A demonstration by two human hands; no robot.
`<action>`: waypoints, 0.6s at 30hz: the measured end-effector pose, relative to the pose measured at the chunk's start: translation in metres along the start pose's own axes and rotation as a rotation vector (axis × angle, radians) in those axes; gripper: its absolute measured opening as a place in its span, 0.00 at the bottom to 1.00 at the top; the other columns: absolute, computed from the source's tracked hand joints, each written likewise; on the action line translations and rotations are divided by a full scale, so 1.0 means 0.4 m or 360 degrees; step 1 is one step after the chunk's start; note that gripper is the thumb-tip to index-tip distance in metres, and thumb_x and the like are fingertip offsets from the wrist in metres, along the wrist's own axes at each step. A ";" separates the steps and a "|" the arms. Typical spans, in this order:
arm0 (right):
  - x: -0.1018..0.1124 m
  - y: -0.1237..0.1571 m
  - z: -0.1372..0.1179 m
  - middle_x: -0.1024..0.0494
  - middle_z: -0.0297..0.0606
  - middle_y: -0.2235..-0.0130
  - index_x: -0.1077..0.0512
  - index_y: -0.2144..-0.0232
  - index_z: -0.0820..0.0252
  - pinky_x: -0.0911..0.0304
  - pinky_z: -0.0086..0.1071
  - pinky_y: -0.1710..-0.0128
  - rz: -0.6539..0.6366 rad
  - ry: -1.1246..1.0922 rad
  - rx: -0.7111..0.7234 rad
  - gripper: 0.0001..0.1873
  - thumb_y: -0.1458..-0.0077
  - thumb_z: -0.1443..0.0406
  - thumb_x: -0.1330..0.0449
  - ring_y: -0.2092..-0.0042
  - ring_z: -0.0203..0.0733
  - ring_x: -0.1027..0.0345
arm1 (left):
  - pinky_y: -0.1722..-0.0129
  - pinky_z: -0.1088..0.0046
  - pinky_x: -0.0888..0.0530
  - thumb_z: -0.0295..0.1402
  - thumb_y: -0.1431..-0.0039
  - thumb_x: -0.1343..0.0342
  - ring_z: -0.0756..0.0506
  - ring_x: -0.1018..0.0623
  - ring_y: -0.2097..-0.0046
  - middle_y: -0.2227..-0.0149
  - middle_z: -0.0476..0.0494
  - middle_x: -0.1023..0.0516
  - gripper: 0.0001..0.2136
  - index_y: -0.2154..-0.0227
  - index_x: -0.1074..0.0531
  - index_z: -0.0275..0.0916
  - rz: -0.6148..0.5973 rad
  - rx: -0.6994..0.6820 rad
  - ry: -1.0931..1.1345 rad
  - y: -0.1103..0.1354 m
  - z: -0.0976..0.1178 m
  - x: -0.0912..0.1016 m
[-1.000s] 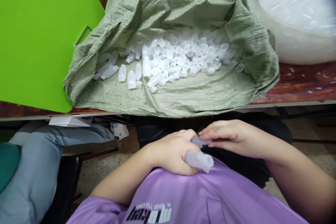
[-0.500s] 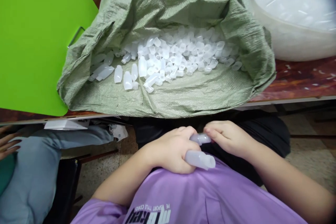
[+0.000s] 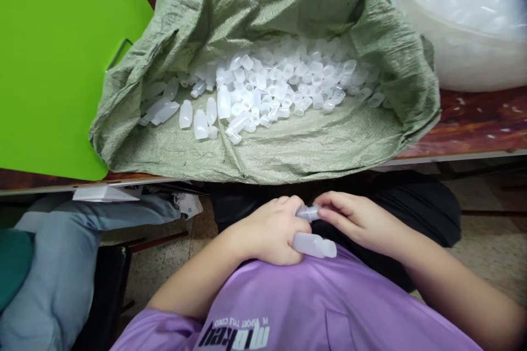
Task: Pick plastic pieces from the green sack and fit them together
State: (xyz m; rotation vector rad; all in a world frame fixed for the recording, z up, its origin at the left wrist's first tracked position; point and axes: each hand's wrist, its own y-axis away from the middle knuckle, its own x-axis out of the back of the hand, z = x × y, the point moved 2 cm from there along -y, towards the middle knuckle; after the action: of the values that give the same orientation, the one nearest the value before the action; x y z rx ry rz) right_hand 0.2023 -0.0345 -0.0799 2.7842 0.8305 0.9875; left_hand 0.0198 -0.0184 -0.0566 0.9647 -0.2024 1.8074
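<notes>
My left hand (image 3: 269, 231) rests closed against my purple shirt, gripping a translucent white plastic bottle (image 3: 315, 245) that points right. A second small translucent piece (image 3: 308, 212) sits at the top of that fist. My right hand (image 3: 356, 219) pinches that small piece from the right, fingers pressed together. Both hands are in my lap, below the table's front edge. On the table above them lies an open green woven sack (image 3: 267, 148) holding several loose translucent bottles and caps (image 3: 272, 88).
A bright green board (image 3: 49, 66) lies on the table at the left. A large white basin (image 3: 469, 27) of plastic parts stands at the back right. Another person's leg in grey-blue cloth (image 3: 61, 263) is at the lower left. The brown tabletop (image 3: 477, 120) shows at the right.
My hands stayed in my lap. The right hand's fingers shifted on the small piece. A hand seen at the far left half a second ago is out of view.
</notes>
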 end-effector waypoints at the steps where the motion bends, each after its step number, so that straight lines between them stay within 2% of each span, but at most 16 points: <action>1: -0.002 -0.002 0.002 0.27 0.35 0.72 0.31 0.70 0.58 0.35 0.32 0.68 0.0010 0.0004 -0.0090 0.18 0.39 0.56 0.55 0.71 0.36 0.33 | 0.63 0.71 0.36 0.35 0.57 0.43 0.47 0.35 0.65 0.68 0.47 0.40 0.06 0.73 0.27 0.41 0.0003 0.0001 -0.0019 0.000 0.000 -0.001; 3: -0.003 -0.007 0.002 0.27 0.36 0.71 0.31 0.69 0.59 0.35 0.31 0.68 0.0062 -0.0072 -0.0090 0.19 0.39 0.56 0.56 0.70 0.36 0.32 | 0.63 0.71 0.36 0.35 0.56 0.44 0.47 0.35 0.64 0.68 0.47 0.40 0.07 0.73 0.27 0.41 0.0035 0.0029 -0.0081 -0.001 -0.002 -0.001; 6: -0.002 -0.010 -0.010 0.28 0.41 0.58 0.34 0.57 0.57 0.35 0.34 0.60 0.0049 -0.0107 0.0196 0.13 0.42 0.59 0.50 0.59 0.39 0.32 | 0.63 0.71 0.36 0.35 0.56 0.44 0.46 0.35 0.64 0.69 0.47 0.40 0.06 0.73 0.27 0.40 0.0040 0.0046 -0.0168 -0.003 -0.007 -0.003; 8: -0.006 -0.014 -0.018 0.28 0.41 0.59 0.33 0.58 0.57 0.36 0.34 0.60 0.0002 -0.0004 0.0236 0.12 0.42 0.61 0.50 0.60 0.40 0.33 | 0.64 0.71 0.36 0.36 0.56 0.44 0.46 0.35 0.65 0.69 0.47 0.40 0.07 0.74 0.27 0.40 0.0004 0.0030 -0.0182 -0.003 -0.010 -0.008; 12: -0.033 -0.029 -0.026 0.26 0.38 0.64 0.33 0.64 0.57 0.37 0.33 0.64 0.0041 0.0027 -0.0044 0.10 0.41 0.62 0.53 0.64 0.39 0.32 | 0.64 0.71 0.36 0.38 0.54 0.45 0.47 0.35 0.66 0.70 0.47 0.40 0.08 0.73 0.27 0.41 -0.0025 0.0071 -0.0189 -0.004 -0.015 -0.025; 15: -0.067 -0.044 -0.012 0.26 0.35 0.68 0.34 0.67 0.57 0.37 0.32 0.67 0.0032 -0.0081 -0.0261 0.11 0.41 0.60 0.54 0.67 0.38 0.31 | 0.64 0.70 0.35 0.38 0.53 0.46 0.46 0.34 0.66 0.69 0.45 0.38 0.09 0.72 0.27 0.41 -0.0054 0.0140 -0.0226 -0.006 -0.018 -0.039; 18: -0.089 -0.058 0.013 0.26 0.33 0.71 0.34 0.67 0.58 0.37 0.31 0.70 -0.0012 -0.0282 -0.0356 0.13 0.42 0.57 0.53 0.70 0.37 0.31 | 0.64 0.68 0.34 0.38 0.54 0.46 0.45 0.33 0.66 0.68 0.44 0.36 0.10 0.70 0.26 0.41 -0.0070 0.0174 -0.0281 -0.007 -0.022 -0.047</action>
State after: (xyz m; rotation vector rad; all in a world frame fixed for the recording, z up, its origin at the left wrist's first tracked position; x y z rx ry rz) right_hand 0.1718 -0.0327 -0.1098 2.6274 0.6624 0.7652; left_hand 0.0204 -0.0256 -0.0761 1.1985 -0.1919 1.7080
